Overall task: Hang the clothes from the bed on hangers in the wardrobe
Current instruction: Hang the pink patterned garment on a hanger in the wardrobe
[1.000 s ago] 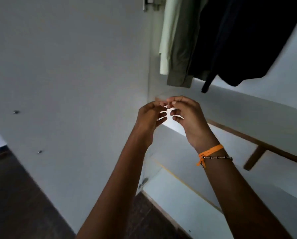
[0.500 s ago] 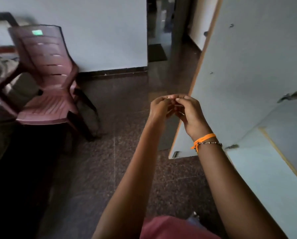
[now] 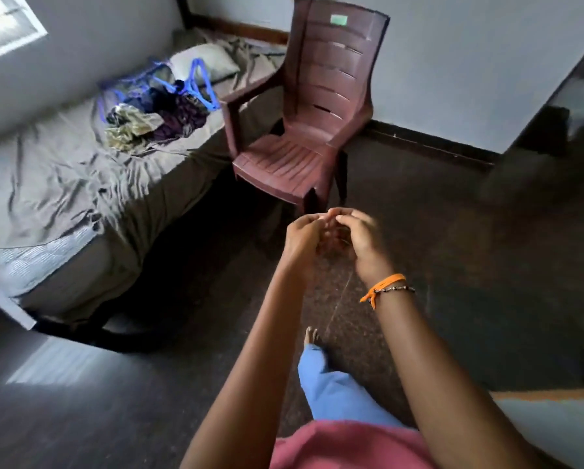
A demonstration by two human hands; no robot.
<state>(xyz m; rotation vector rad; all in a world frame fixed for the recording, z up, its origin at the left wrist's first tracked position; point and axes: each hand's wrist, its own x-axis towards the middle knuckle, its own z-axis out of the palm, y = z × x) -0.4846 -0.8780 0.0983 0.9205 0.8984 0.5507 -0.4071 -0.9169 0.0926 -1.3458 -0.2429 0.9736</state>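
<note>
The clothes (image 3: 155, 118) lie in a crumpled heap on the bed (image 3: 63, 184), far off at 10 o'clock from the hands, well apart from them. Blue hangers (image 3: 201, 84) lie tangled in and beside the heap, toward the pillow (image 3: 204, 62) at the bed's far end.

The 2 hands are raised together mid-frame over the dark floor (image 3: 453, 265). The left hand (image 3: 300, 238) and the right hand (image 3: 360, 238) face each other with fingers curled inward and fingertips touching; nothing can be made out between them, and whether they pinch some small thing I cannot tell. An orange band and a beaded bracelet (image 3: 383, 289) sit on the right wrist.

A maroon plastic chair (image 3: 312, 106) stands at 12 o'clock from the hands, just beside the bed's edge, its seat bare. The wardrobe is not in view.
</note>
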